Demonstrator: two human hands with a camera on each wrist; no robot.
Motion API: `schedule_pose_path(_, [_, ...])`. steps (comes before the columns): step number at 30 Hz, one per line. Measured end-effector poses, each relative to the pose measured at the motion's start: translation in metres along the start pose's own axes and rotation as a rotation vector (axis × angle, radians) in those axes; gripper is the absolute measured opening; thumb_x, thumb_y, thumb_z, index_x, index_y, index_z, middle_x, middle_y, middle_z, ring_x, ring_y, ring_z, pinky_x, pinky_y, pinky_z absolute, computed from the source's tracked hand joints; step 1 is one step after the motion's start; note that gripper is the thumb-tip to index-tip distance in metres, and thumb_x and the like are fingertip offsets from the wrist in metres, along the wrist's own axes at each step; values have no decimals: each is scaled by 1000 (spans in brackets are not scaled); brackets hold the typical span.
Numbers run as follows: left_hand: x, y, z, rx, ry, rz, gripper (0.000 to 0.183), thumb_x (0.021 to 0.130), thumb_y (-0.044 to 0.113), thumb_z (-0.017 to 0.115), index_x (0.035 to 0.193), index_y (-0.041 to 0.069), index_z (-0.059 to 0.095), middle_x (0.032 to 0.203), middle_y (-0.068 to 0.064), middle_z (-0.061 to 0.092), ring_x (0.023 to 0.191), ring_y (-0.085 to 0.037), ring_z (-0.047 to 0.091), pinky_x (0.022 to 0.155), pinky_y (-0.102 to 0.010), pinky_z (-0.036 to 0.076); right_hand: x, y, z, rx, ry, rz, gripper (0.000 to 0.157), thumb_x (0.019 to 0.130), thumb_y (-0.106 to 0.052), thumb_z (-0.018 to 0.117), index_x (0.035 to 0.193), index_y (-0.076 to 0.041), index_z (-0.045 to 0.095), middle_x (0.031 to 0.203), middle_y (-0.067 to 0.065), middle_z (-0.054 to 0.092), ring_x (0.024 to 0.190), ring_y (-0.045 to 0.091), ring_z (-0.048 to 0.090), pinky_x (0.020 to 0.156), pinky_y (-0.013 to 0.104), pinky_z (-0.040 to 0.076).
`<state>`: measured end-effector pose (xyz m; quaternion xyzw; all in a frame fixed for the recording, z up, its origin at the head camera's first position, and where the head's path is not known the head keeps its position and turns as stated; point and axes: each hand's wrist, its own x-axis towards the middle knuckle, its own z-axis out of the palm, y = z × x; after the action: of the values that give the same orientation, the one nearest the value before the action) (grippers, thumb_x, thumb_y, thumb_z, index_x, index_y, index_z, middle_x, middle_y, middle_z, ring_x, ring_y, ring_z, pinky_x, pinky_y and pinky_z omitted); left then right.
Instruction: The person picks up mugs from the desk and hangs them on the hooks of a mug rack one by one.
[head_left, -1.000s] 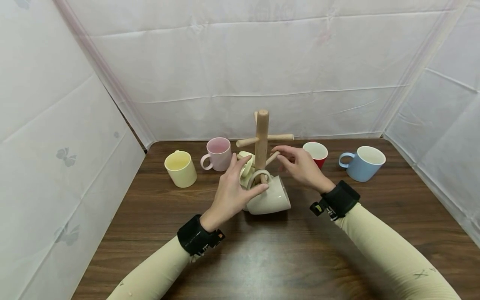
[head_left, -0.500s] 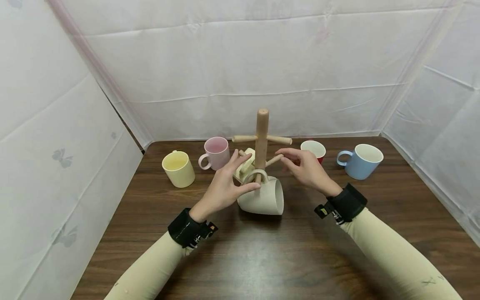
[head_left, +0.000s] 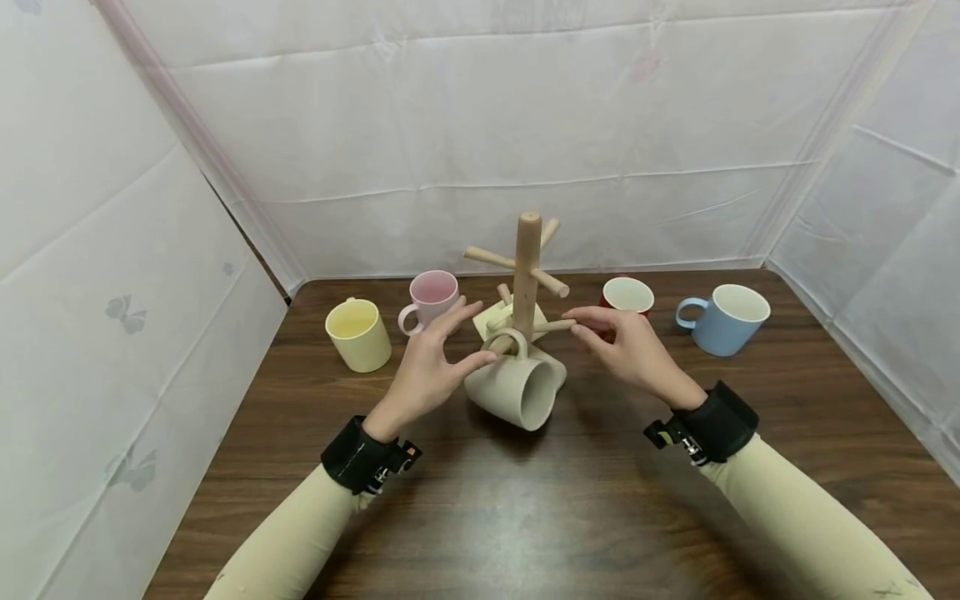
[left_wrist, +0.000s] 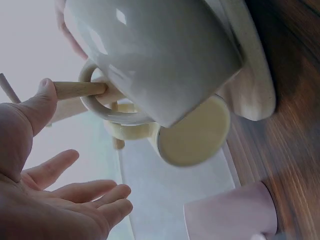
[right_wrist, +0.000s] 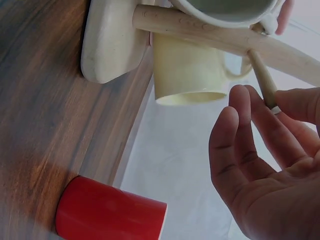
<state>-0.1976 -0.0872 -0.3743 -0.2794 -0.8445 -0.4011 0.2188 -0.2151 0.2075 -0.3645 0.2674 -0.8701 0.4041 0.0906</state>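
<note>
A wooden mug tree [head_left: 526, 292] stands mid-table. From a low peg at its front, a white mug [head_left: 497, 390] hangs tilted by its handle. Behind it a pale yellow mug [right_wrist: 187, 67] hangs on another low peg, mostly hidden in the head view. My left hand [head_left: 423, 371] is spread at the left of the white mug, its thumb at the tip of that mug's peg and its fingers apart from everything. On the other side my right hand [head_left: 630, 346] pinches the tip of a bare low peg [right_wrist: 264, 82] between thumb and fingers.
A yellow mug [head_left: 363, 348] and a pink mug [head_left: 437, 307] stand upright at the left. Behind my right hand is a red mug [right_wrist: 110, 210], and a blue mug [head_left: 723, 325] stands further right. White sheeting [head_left: 450, 125] encloses the table's back and sides.
The mug tree has turned, its front swinging left; the white mug's mouth now faces front-right. My left hand has shifted left, and my right hand has moved slightly right and nearer with its peg.
</note>
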Motion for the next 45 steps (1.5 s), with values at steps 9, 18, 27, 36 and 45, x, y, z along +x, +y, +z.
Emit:
schedule_pose_path(9, [-1,-10,-3,11,111,-32,40,79,35,72,112,13,65,121,-2,59,110,-15,53,89,-38,45,-13,-9,1,16,3,-37,23,89,-28,63,111,-20,65,95,-8,66,79,7,62,62,30,52])
schedule_pose_path(18, [-1,-19,-3,-18,158,-62,17,84,28,68,97,17,71,95,6,68,89,-5,59,71,-33,52,-27,-24,16,86,10,-48,24,89,-28,62,112,-24,65,98,-7,66,75,6,61,62,34,53])
schedule_pose_path(27, [10,-22,0,36,168,-30,15,87,23,65,95,12,72,94,4,69,83,-6,62,86,-40,43,-38,-40,34,150,31,-29,27,88,-22,64,115,-22,64,103,-10,65,78,7,62,65,33,53])
schedule_pose_path(36, [22,-25,9,-52,138,-80,15,90,20,62,95,9,71,100,0,68,94,-4,59,84,-33,49,-44,-60,40,151,37,-33,29,89,-19,62,118,-16,61,105,-1,67,86,4,60,66,33,53])
schedule_pose_path(45, [28,-25,13,-72,101,-99,15,90,18,61,96,7,69,101,-1,68,94,-4,59,82,-31,50,-46,-93,34,149,70,-40,28,87,-6,62,115,-3,62,101,2,68,85,11,62,64,36,53])
